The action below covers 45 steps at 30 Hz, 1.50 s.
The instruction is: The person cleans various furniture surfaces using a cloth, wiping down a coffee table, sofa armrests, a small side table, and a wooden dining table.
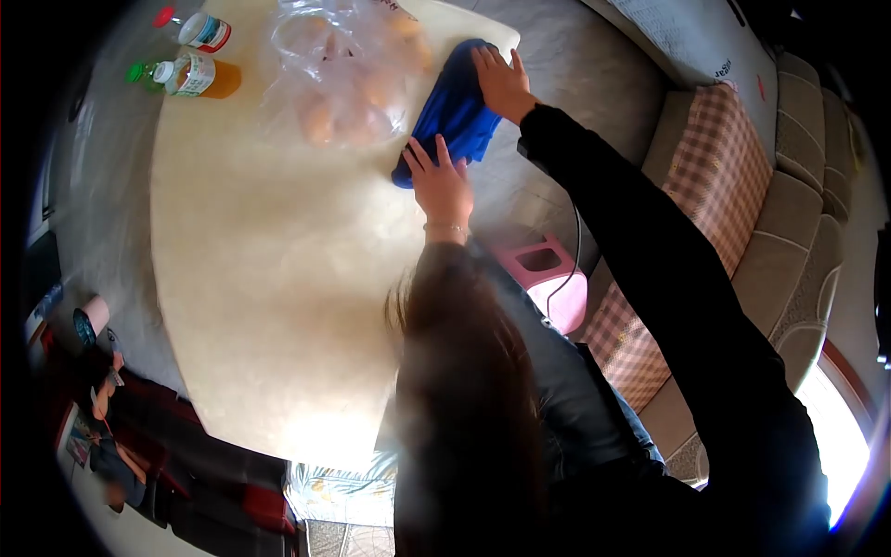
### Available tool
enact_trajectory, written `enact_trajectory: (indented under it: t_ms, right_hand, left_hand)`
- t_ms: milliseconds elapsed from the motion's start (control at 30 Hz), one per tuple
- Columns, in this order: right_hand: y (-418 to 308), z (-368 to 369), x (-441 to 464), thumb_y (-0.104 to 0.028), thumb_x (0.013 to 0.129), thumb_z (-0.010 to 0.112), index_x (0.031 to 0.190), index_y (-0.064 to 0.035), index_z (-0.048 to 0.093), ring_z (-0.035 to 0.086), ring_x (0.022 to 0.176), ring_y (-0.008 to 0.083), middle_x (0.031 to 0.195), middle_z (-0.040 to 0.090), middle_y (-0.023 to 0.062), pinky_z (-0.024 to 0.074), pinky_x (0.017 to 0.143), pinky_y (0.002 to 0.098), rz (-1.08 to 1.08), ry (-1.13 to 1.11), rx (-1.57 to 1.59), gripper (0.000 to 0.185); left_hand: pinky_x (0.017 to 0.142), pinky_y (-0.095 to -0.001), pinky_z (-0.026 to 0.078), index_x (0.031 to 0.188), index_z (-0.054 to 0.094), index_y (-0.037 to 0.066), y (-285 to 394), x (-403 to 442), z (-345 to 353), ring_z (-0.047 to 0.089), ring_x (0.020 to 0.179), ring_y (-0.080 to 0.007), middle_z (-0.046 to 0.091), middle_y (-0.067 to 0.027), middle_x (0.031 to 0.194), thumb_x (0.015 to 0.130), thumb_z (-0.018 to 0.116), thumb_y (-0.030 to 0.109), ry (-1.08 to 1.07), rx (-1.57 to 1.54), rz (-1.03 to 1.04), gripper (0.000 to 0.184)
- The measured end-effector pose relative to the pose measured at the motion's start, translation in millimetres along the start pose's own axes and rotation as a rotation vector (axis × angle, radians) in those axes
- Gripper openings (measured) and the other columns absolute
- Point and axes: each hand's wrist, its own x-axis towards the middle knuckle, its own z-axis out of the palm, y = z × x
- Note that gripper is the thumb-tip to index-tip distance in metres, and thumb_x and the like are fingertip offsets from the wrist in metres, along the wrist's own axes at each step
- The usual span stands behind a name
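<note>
A folded blue cloth (452, 107) lies along the right edge of the pale table (278, 251), part of it hanging over the side. My left hand (443, 188) rests on its near end, fingers spread. At the far end, my right hand (502, 86) lies on the cloth with its fingers stretched out. Both palms face down, and neither hand is closed round the fabric. Just left of the cloth is a clear plastic bag (339, 84) with several round orange items inside, perhaps fruit.
Bottles, one an amber drink bottle (209, 76), stand at the table's far left. A pink plastic stool (561, 292) is beside my legs. To the right runs a sofa (784, 237) with a checked cover (715, 176). Another person (121, 459) is at lower left.
</note>
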Motion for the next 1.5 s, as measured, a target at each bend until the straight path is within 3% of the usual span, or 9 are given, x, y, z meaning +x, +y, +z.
enact_trajectory:
  t_ms: [133, 267, 500, 800, 867, 1033, 1233, 1400, 1500]
  right_hand:
    - [-7, 2, 11, -0.018, 0.086, 0.048, 0.144, -0.0006, 0.032, 0.033, 0.137, 0.0283, 0.145, 0.04, 0.0128, 0.0286, 0.11, 0.0493, 0.016, -0.079, 0.035, 0.062]
    - [-25, 0, 15, -0.022, 0.089, 0.045, 0.146, 0.0057, 0.024, 0.029, 0.139, 0.0337, 0.148, 0.034, 0.0186, 0.0236, 0.113, 0.0457, 0.078, -0.233, -0.133, 0.066]
    - [-56, 8, -43, -0.018, 0.092, 0.045, 0.145, 0.0059, 0.027, 0.033, 0.137, 0.0349, 0.146, 0.036, 0.022, 0.0278, 0.112, 0.0421, -0.02, -0.133, -0.123, 0.061]
    - [-192, -18, -154, -0.013, 0.087, 0.048, 0.137, 0.0128, 0.035, 0.04, 0.131, 0.0406, 0.137, 0.043, 0.0275, 0.0331, 0.109, 0.0434, -0.193, 0.01, -0.104, 0.057]
    - [-241, -33, -168, -0.009, 0.086, 0.048, 0.139, 0.0144, 0.029, 0.038, 0.132, 0.042, 0.14, 0.038, 0.0315, 0.0336, 0.109, 0.0447, -0.249, -0.097, -0.041, 0.061]
    - [-363, -69, -212, -0.012, 0.086, 0.048, 0.139, 0.0143, 0.03, 0.038, 0.133, 0.0428, 0.139, 0.039, 0.032, 0.0338, 0.108, 0.0467, -0.481, -0.026, 0.072, 0.062]
    - [-526, -97, -297, -0.011, 0.085, 0.049, 0.137, 0.0148, 0.033, 0.034, 0.133, 0.0455, 0.137, 0.04, 0.0309, 0.0298, 0.11, 0.0491, -0.718, -0.063, 0.119, 0.06]
    - [-624, -118, -408, -0.009, 0.084, 0.05, 0.136, 0.0145, 0.034, 0.035, 0.133, 0.0453, 0.137, 0.04, 0.0301, 0.0298, 0.109, 0.0504, -1.064, -0.026, 0.21, 0.059]
    - [-656, -134, -471, -0.016, 0.08, 0.061, 0.137, 0.0106, 0.036, 0.034, 0.133, 0.0441, 0.138, 0.041, 0.0285, 0.0265, 0.111, 0.0509, -1.184, -0.071, 0.219, 0.068]
  left_hand:
    - [0.102, -0.0464, 0.041, 0.142, 0.041, 0.01, 4, -1, -7, 0.034, 0.132, -0.0465, 0.026, -0.0296, 0.149, 0.088, 0.062, 0.031, -0.021, 0.066, -0.036, 0.061]
    - [0.092, -0.04, 0.046, 0.143, 0.041, 0.012, -20, -18, 1, 0.038, 0.134, -0.0351, 0.029, -0.0204, 0.152, 0.081, 0.071, 0.025, -0.004, 0.173, 0.03, 0.07]
    - [0.079, -0.0341, 0.048, 0.123, 0.06, 0.006, -34, -61, -9, 0.054, 0.116, -0.0242, 0.05, -0.0154, 0.138, 0.083, 0.057, 0.007, 0.133, 0.228, -0.01, 0.041]
    - [0.077, -0.0338, 0.045, 0.125, 0.058, 0.005, -138, -227, -58, 0.054, 0.11, -0.022, 0.049, -0.0118, 0.14, 0.083, 0.055, 0.008, 0.16, 0.256, -0.013, 0.042]
    - [0.077, -0.0339, 0.045, 0.125, 0.057, 0.005, -171, -277, -71, 0.053, 0.113, -0.0211, 0.048, -0.0101, 0.141, 0.083, 0.053, 0.007, 0.167, 0.295, 0.002, 0.041]
    - [0.091, -0.0335, 0.042, 0.131, 0.051, 0.006, -234, -388, -109, 0.048, 0.121, -0.0225, 0.042, -0.0103, 0.146, 0.085, 0.052, 0.007, 0.04, 0.358, -0.202, 0.047]
    - [0.092, -0.036, 0.043, 0.131, 0.051, 0.005, -292, -534, -139, 0.048, 0.121, -0.0243, 0.041, -0.0092, 0.147, 0.086, 0.051, 0.005, 0.121, 0.206, -0.586, 0.045]
    - [0.092, -0.0381, 0.044, 0.132, 0.05, 0.005, -301, -663, -115, 0.049, 0.121, -0.0254, 0.041, -0.0075, 0.147, 0.086, 0.05, 0.003, 0.161, 0.17, -0.925, 0.046]
    - [0.095, -0.0395, 0.043, 0.134, 0.049, 0.005, -279, -717, -94, 0.048, 0.122, -0.0275, 0.04, -0.01, 0.147, 0.085, 0.049, 0.001, 0.202, 0.12, -1.037, 0.049]
